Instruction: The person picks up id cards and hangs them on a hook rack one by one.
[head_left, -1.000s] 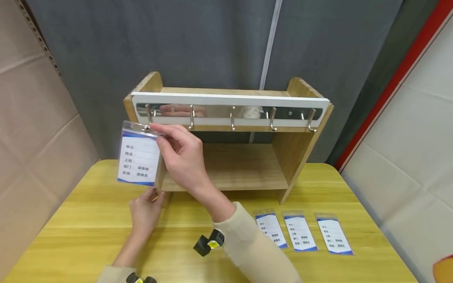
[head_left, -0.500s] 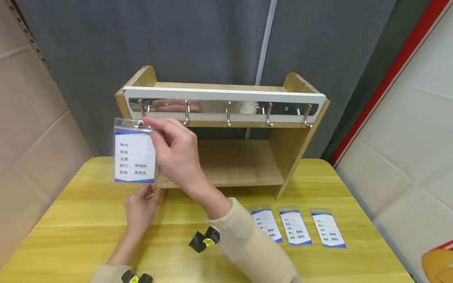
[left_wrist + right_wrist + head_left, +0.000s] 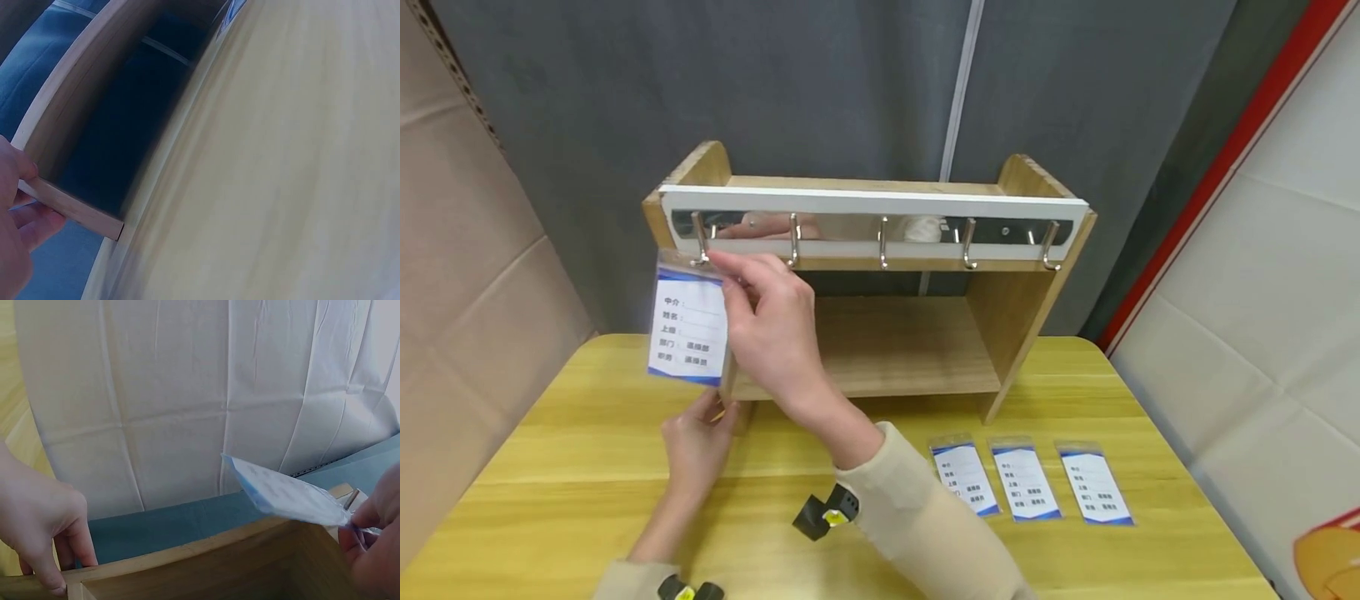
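Note:
My right hand (image 3: 775,325) pinches the upper right corner of a clear-sleeved name badge (image 3: 688,325) with blue and white print. The badge's top edge is right at the leftmost metal hook (image 3: 700,237) of the hook rail (image 3: 842,200), and the badge tilts slightly. In the right wrist view the badge (image 3: 281,490) sticks out from the fingertips beside the rail's end. Low on the left, my left hand (image 3: 696,446) grips the side panel of the wooden shelf (image 3: 917,333); the left wrist view shows its thumb and fingers around the panel's edge (image 3: 75,209).
Three more badges lie in a row on the yellow wooden table (image 3: 550,467), right of the right forearm: a left one (image 3: 964,477), a middle one (image 3: 1025,479) and a right one (image 3: 1095,483). A grey curtain (image 3: 842,83) hangs behind the shelf.
The badge swings from hanging nearly straight to a slight tilt, its top edge staying by the leftmost hook. The view has shifted a little. My left hand keeps its grip on the shelf.

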Available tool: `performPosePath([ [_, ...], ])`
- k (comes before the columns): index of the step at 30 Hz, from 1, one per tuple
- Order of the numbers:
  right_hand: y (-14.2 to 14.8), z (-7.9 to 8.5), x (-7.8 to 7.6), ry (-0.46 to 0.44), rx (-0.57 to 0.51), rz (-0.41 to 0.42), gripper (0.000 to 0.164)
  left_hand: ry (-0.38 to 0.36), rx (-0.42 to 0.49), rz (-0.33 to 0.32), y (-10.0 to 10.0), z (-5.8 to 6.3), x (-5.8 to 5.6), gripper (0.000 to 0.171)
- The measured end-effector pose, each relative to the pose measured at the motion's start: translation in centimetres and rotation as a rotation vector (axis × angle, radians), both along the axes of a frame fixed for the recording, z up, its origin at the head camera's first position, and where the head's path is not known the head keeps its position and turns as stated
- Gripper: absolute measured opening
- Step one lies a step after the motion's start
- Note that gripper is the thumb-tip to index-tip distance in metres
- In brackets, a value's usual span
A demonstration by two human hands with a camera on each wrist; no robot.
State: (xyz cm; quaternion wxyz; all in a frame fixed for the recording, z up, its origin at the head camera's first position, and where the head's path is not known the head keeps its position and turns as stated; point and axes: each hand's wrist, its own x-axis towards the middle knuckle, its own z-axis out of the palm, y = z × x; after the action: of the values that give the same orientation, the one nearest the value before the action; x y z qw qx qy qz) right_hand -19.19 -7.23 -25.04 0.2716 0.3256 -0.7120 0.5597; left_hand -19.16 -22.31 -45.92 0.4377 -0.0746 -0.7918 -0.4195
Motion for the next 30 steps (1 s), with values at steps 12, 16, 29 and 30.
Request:
performPosePath([
  [12,-0.2,-1.3,-0.1,0.152,-0.004,-0.117,0.029,-0.026,0.008,0.03,0.2,0.0,-0.1,0.044],
  [16,-0.2,-1.9,-0.2,0.192,-0.027,-0.112,0.029,-0.036,0.021,0.037,0.2,0.0,-0.1,0.043],
  [29,0.6,-3.5,0.3,0.252,-0.061,-0.055,0.04,-0.044,0.03,0.031,0.1,0.1,0.2,0.043],
  [30,0.7,-3.6,0.3,0.254,-0.066,-0.053,0.04,-0.039,0.031,0.027,0.1,0.1,0.2,0.043],
])
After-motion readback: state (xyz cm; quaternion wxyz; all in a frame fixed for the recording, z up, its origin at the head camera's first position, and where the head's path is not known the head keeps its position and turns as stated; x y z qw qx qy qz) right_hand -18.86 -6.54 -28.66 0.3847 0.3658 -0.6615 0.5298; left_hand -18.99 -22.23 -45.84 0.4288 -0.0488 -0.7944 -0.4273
